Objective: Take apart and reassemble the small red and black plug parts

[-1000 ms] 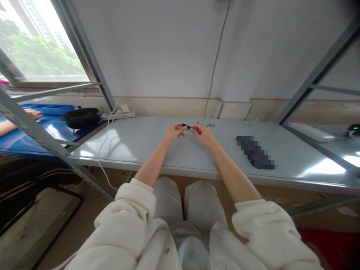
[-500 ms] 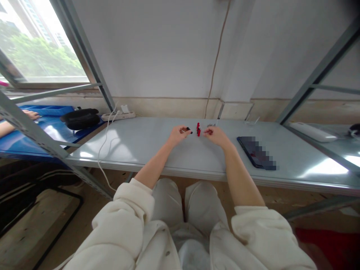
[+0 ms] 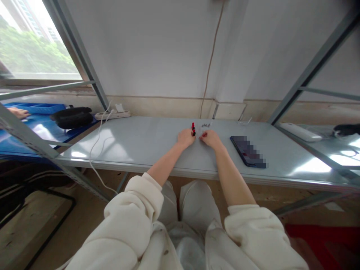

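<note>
Grey tabletop (image 3: 152,146) set against white wall (image 3: 157,48), red-and-black pieces (image 3: 193,127) placed near far edge, reached by left hand (image 3: 186,138), half curled, grip unclear, right hand (image 3: 211,138) curled just beside, nearly closed, contents hidden, dark phone (image 3: 240,150) laid rightward.

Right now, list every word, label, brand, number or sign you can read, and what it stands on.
No text can be read.
Flat, dark rectangular phone-like device: pixelated, nothing legible.
Small red-and-black pieces at the left hand: too small to read any marking.
Long white plastic power strip: too small and blurred.
</note>
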Demonstrator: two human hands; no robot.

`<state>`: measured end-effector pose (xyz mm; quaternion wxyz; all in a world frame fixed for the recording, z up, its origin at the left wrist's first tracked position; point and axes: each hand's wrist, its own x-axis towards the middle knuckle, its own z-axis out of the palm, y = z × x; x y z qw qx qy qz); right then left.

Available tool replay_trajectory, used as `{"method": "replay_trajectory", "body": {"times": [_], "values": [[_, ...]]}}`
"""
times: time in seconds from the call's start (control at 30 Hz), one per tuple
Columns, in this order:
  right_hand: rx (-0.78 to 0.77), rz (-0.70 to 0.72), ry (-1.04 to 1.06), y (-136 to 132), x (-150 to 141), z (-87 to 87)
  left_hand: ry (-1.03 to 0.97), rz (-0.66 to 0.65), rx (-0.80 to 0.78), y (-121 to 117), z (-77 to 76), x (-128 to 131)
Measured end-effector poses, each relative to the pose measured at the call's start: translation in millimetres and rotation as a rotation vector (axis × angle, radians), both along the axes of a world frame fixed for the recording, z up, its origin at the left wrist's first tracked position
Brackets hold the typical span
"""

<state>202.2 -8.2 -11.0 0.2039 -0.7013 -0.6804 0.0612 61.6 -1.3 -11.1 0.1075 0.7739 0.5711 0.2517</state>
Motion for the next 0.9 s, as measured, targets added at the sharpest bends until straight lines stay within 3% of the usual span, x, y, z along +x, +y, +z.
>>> {"method": "replay_trajectory", "body": {"times": [0.3,0.67,0.9], "values": [[-0.024,0.052,-0.021,-1.5,-6.3,0.4,0.026,0.014,-0.008,1.1,-9.9,-5.1],[-0.032,0.041,-0.058,-2.7,-7.5,1.2,0.088,0.079,0.05,-2.2,-10.1,-7.5],[-0.042,0.049,-0.062,-4.4,-8.5,2.5,0.153,0.018,0.064,-7.7,-11.1,-5.3]]}}
